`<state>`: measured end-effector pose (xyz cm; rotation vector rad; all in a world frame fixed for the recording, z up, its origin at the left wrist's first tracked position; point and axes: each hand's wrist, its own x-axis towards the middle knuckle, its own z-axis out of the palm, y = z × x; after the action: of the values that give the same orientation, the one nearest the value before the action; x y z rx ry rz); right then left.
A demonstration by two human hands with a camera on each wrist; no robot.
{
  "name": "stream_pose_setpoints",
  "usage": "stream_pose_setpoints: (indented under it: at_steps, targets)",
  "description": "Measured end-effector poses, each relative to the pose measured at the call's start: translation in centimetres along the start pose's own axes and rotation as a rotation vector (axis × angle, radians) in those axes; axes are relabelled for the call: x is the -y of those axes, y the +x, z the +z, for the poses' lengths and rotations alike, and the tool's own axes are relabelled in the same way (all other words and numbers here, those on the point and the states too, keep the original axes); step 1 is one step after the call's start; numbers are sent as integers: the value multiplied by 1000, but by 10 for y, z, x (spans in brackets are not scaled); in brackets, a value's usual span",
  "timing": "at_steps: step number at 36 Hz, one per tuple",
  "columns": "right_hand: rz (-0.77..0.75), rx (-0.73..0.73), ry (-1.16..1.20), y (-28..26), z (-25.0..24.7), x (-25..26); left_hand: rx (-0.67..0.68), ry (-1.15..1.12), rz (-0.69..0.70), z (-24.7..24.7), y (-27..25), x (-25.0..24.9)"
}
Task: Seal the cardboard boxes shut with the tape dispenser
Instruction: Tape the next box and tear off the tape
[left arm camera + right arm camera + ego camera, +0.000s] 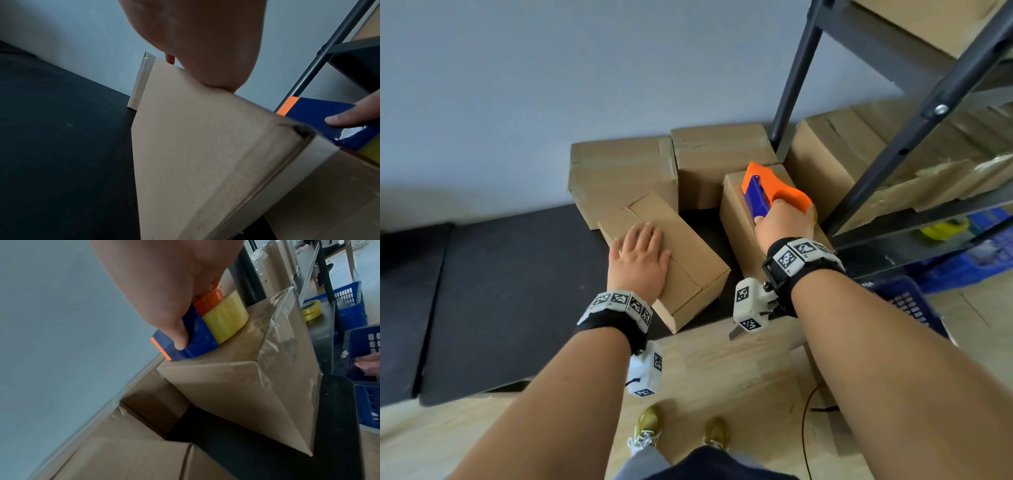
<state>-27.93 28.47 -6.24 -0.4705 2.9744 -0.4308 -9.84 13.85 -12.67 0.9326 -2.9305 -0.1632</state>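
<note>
On a black mat [500, 291], left hand [640, 255] (fingers flat) presses a box [688, 260]; right hand [786, 224] grips the tape dispenser [770, 190].

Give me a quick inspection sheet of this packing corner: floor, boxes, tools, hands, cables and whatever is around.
Surface: black floor mat against the wall, wooden floor nearer the person.
Job's things: orange and blue tape dispenser with a yellowish tape roll, resting on the right cardboard box; left cardboard box lies at an angle, top seam with no tape visible; more boxes behind by the wall.
Clutter: spare tape roll and blue plastic baskets by the shelf.
Hands: left hand flat on the left box; right hand grips the dispenser.
Cables: thin black cable on the wooden floor.
Surroundings: dark metal shelf rack holding boxes, pale wall.
</note>
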Motion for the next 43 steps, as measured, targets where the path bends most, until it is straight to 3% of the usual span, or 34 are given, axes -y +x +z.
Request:
stream_pose_setpoints:
  at_steps: [5, 7, 13, 19, 23, 29, 32, 39, 43]
  targets:
    - [-104, -40, 187, -8, -7, 17, 18, -51, -29, -4, 3, 1]
    - [-83, 18, 321, -15, -9, 28, 22, -85, -31, -8, 7, 5]
    - [107, 245, 799, -36, -9, 66, 21, -178, 14, -18, 22, 21]
    - [245, 383, 1088, -54, -7, 91, 4, -289, 5, -22, 35, 36]
    - [297, 393, 1123, -62, -2, 95, 23, -213, -2, -25, 41, 45]
    - [322, 353, 1037, -66, 7, 99, 203, -259, -30, -18, 59, 68]
    - [324, 343, 1001, -63, 13, 98, 185, -314, -4, -20, 64, 76]
    - [268, 418, 1088, -65, 17, 102, 87, -298, -109, -30, 51, 80]
    - [248, 488, 1147, -66, 19, 99, 118, -544, -214, -35, 52, 95]
